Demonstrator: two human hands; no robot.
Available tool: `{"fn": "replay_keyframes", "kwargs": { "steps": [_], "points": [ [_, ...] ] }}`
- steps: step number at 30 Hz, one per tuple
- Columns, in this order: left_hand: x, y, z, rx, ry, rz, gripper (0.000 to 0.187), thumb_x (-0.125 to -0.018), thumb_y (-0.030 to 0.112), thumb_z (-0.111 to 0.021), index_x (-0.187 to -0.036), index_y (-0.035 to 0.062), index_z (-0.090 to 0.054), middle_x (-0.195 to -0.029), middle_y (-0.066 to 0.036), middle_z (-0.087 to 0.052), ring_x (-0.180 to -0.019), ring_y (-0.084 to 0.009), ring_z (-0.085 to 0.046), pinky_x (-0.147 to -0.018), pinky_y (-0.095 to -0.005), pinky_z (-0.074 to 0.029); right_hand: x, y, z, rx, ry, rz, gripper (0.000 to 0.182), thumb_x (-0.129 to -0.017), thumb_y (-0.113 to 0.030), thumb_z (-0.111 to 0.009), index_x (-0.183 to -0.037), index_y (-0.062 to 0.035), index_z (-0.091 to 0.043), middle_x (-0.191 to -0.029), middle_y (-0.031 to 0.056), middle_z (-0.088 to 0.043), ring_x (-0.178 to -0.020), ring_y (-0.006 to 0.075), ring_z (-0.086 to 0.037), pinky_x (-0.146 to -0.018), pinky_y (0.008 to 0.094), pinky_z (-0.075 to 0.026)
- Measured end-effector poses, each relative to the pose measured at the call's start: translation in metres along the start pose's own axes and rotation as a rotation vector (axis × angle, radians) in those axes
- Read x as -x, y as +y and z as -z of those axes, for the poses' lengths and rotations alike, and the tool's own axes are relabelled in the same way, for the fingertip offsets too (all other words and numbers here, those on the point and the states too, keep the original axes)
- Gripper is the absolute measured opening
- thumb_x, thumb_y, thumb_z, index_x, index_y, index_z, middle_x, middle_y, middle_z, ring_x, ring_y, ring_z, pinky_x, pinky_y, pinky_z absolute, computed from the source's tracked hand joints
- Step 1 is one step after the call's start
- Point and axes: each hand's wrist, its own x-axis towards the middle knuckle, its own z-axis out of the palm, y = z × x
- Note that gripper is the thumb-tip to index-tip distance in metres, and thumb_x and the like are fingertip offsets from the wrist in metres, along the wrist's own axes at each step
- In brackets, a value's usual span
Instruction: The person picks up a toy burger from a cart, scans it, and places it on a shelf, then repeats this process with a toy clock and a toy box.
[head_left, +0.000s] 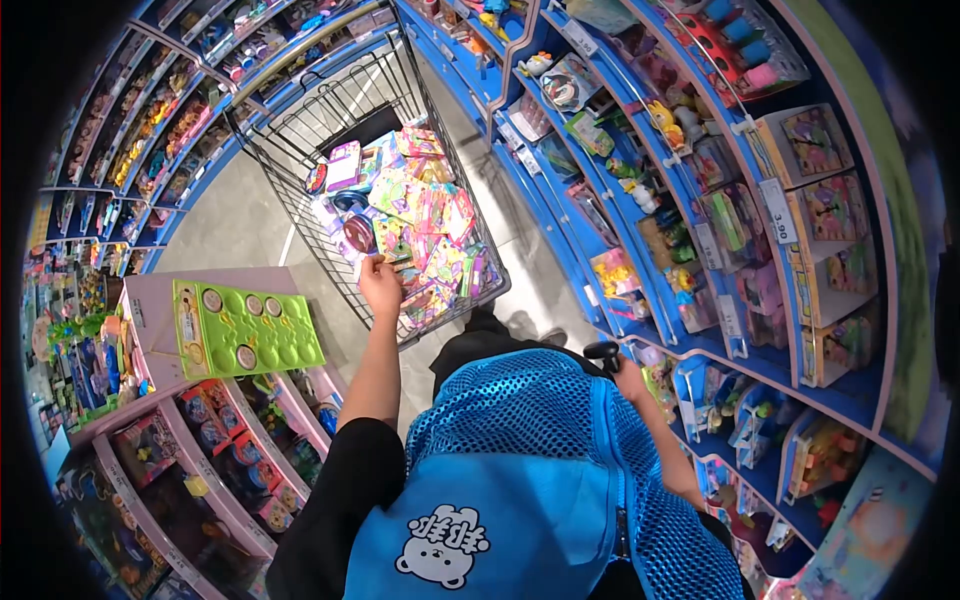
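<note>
My left hand (380, 287) reaches down into a wire shopping cart (290, 180), fingers closed at the lower edge of a round dark-red package (358, 234). Around it lies a heap of colourful toy packages (420, 195), mostly pink, yellow and purple. A white-and-purple boxed toy (343, 165) rests at the heap's far side. By my right hip, my right hand (630, 380) is closed, with a black rounded object (602, 352) sticking out of its top; the rest of that object is hidden.
Blue shelves (555, 150) packed with toys rise close on the right, with price tags (776, 210) along their edges. At left stands a pink display unit (230, 283) carrying a green tray (250, 330) with round recesses. More toy shelves (150, 130) curve behind the cart.
</note>
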Motion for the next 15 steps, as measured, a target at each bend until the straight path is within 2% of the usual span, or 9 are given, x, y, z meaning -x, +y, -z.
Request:
{"fn": "replay_keyframes", "kwargs": {
  "steps": [1, 4, 5, 8, 9, 10, 12, 13, 15],
  "points": [
    [-0.002, 0.003, 0.002, -0.014, 0.017, -0.002, 0.016, -0.086, -0.005, -0.049, -0.098, -0.0024, -0.06, -0.078, -0.012, -0.064, -0.067, -0.0205, -0.064, -0.059, -0.0329, -0.051, -0.002, 0.001, -0.002, -0.016, 0.001, 0.005, 0.036, -0.08, -0.025, -0.071, -0.107, -0.002, -0.063, -0.096, 0.0262, -0.068, -0.095, 0.0428, -0.065, -0.081, 0.0476, -0.052],
    [-0.003, 0.021, 0.012, -0.351, 0.255, -0.292, 0.017, -0.085, -0.003, -0.051, -0.098, -0.0009, -0.06, -0.09, -0.016, -0.064, -0.079, -0.0306, -0.064, -0.073, -0.0402, -0.05, 0.0, -0.013, 0.002, -0.029, 0.004, -0.008, 0.037, -0.079, -0.028, -0.073, -0.104, -0.0015, -0.063, -0.095, 0.0257, -0.068, -0.093, 0.0424, -0.066, -0.08, 0.0477, -0.052],
    [-0.011, 0.012, 0.018, -0.44, 0.241, -0.287, 0.024, -0.082, -0.007, -0.05, -0.102, 0.0005, -0.06, -0.107, -0.019, -0.06, -0.093, -0.0355, -0.062, -0.082, -0.0419, -0.049, 0.001, -0.022, 0.005, -0.031, 0.003, -0.018, 0.038, -0.079, -0.029, -0.074, -0.104, -0.0015, -0.063, -0.095, 0.0258, -0.068, -0.092, 0.0423, -0.066, -0.08, 0.0479, -0.052],
    [-0.025, -0.004, 0.025, -0.56, 0.24, -0.384, 0.032, -0.08, -0.01, -0.05, -0.109, 0.0018, -0.059, -0.116, -0.019, -0.057, -0.103, -0.0395, -0.057, -0.089, -0.0428, -0.046, 0.006, -0.047, 0.016, -0.002, -0.03, -0.053, 0.045, -0.078, -0.035, -0.075, -0.106, -0.0013, -0.062, -0.095, 0.0271, -0.067, -0.093, 0.0443, -0.065, -0.079, 0.0479, -0.051],
    [-0.03, -0.01, 0.027, -0.648, 0.158, -0.332, 0.042, -0.079, -0.01, -0.053, -0.119, 0.0019, -0.057, -0.122, -0.019, -0.055, -0.11, -0.0397, -0.055, -0.094, -0.0415, -0.045, 0.007, -0.05, 0.016, 0.008, -0.036, -0.059, 0.047, -0.078, -0.036, -0.074, -0.107, -0.001, -0.061, -0.095, 0.0283, -0.066, -0.095, 0.0463, -0.063, -0.079, 0.0483, -0.05],
    [-0.033, -0.016, 0.027, -0.668, 0.062, -0.25, 0.044, -0.079, -0.008, -0.055, -0.122, 0.0018, -0.056, -0.123, -0.019, -0.055, -0.112, -0.0394, -0.054, -0.096, -0.0414, -0.044, 0.007, -0.052, 0.014, 0.017, -0.042, -0.064, 0.048, -0.079, -0.037, -0.074, -0.108, -0.0006, -0.06, -0.095, 0.0294, -0.065, -0.096, 0.0483, -0.061, -0.078, 0.0486, -0.05],
    [-0.038, -0.021, 0.025, -0.704, -0.128, -0.087, 0.049, -0.08, -0.003, -0.06, -0.128, 0.0016, -0.053, -0.125, -0.019, -0.055, -0.117, -0.0389, -0.052, -0.099, -0.0413, -0.043, 0.003, -0.05, 0.007, -0.037, -0.035, -0.022, 0.049, -0.076, -0.037, -0.075, -0.106, -0.0011, -0.062, -0.096, 0.0271, -0.067, -0.095, 0.0444, -0.064, -0.081, 0.0472, -0.051],
    [-0.049, -0.054, 0.026, -0.864, -0.136, -0.225, 0.063, -0.078, 0.006, -0.069, -0.137, 0.0035, -0.046, -0.124, -0.02, -0.055, -0.115, -0.0382, -0.055, -0.098, -0.0425, -0.044, 0.002, -0.048, 0.004, -0.063, -0.031, -0.002, 0.049, -0.075, -0.037, -0.076, -0.105, -0.0013, -0.063, -0.096, 0.0259, -0.068, -0.094, 0.0425, -0.066, -0.082, 0.0465, -0.052],
    [-0.051, -0.043, 0.025, -0.88, -0.187, -0.14, 0.071, -0.075, 0.009, -0.074, -0.139, 0.0059, -0.043, -0.122, -0.02, -0.056, -0.114, -0.0387, -0.055, -0.098, -0.0439, -0.045, 0.003, -0.053, 0.004, -0.051, -0.041, 0.006, 0.049, -0.075, -0.037, -0.076, -0.105, -0.0011, -0.062, -0.097, 0.026, -0.068, -0.095, 0.0424, -0.066, -0.083, 0.0468, -0.052]
  ]
}}
